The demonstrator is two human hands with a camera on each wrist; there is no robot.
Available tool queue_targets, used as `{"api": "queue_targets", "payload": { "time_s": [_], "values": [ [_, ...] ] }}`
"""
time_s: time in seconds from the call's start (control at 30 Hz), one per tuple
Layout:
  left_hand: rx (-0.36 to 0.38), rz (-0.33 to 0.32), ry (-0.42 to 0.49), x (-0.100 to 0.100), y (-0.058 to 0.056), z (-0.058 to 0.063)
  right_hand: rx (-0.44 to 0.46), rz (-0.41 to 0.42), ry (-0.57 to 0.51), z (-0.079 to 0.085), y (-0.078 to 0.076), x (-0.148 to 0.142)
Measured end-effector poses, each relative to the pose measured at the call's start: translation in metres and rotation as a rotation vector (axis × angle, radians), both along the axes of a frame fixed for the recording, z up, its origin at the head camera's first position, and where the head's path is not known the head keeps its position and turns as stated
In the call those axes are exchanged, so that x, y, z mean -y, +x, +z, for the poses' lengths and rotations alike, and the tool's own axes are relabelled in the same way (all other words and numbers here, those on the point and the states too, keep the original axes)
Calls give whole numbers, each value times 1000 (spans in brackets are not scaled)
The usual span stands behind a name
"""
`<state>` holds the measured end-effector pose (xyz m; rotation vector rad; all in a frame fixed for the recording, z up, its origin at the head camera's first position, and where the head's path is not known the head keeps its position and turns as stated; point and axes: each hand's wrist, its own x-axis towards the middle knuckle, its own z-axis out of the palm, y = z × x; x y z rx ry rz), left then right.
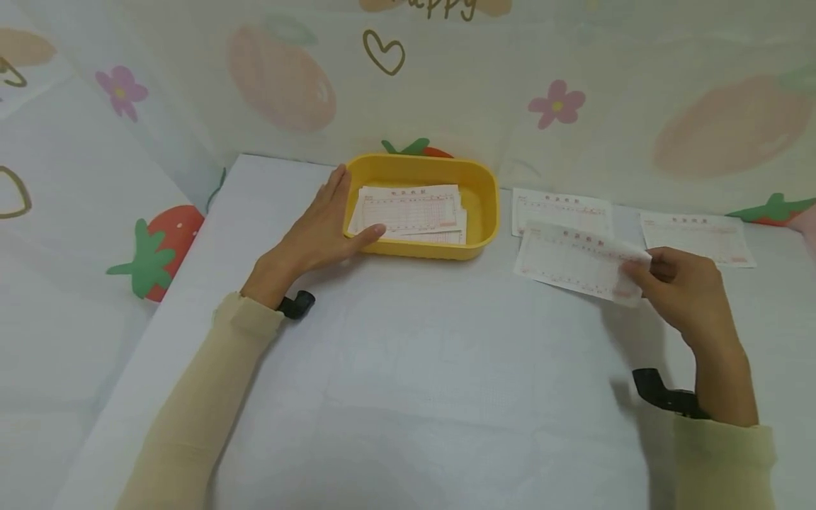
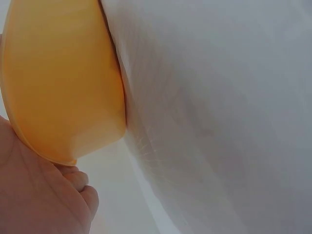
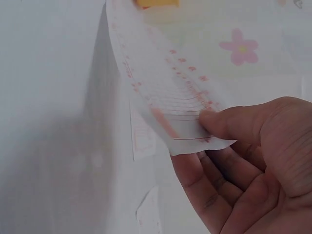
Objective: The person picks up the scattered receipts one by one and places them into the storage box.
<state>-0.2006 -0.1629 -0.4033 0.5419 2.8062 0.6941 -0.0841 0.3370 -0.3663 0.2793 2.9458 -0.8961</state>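
A yellow plastic tray (image 1: pixel 478 244) stands near the back edge of the table, with several printed paper slips (image 1: pixel 408 209) lying in it. My left hand (image 1: pixel 319 227) rests against the tray's left end, fingers fairly straight along its side and thumb laid over the front rim. In the left wrist view, the palm touches the rim of the tray (image 2: pixel 63 83). My right hand (image 1: pixel 685 290) pinches the right end of a single paper slip (image 1: pixel 574 258) between thumb and fingers. That slip is tilted, its right end raised, and it partly covers another slip (image 1: pixel 561 202) on the table.
One more slip (image 1: pixel 698 237) lies flat at the back right, behind my right hand. White cloth (image 1: pixel 446 368) covers the table. A patterned curtain (image 1: pixel 484 78) with fruit and flowers hangs right behind the tray.
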Motion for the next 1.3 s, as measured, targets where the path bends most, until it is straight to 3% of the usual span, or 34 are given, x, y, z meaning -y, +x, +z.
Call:
{"api": "queue_targets", "payload": {
  "time_s": [0.37, 0.43, 0.6, 0.67, 0.83, 1.1, 1.3],
  "values": [
    [7, 16, -3, 0, 0, 1, -115, -89, -54, 3, 0, -1],
    [4, 18, 0, 1, 0, 2, -142, -124, -138, 8, -2, 0],
    [4, 6, 12, 0, -1, 2, -285, -174, -526, 21, -11, 17],
    [6, 5, 11, 0, -1, 2, -297, -158, -568, 23, -17, 29],
    [6, 6, 9, 0, 0, 0, -245, -68, -469, 28, -37, 64],
    [9, 6, 2, 1, 1, 1, -184, 109, -437, 33, -71, 112],
    [4, -1, -7, 3, 2, 3, -154, 201, -346, 36, -92, 140]
  ]
}}
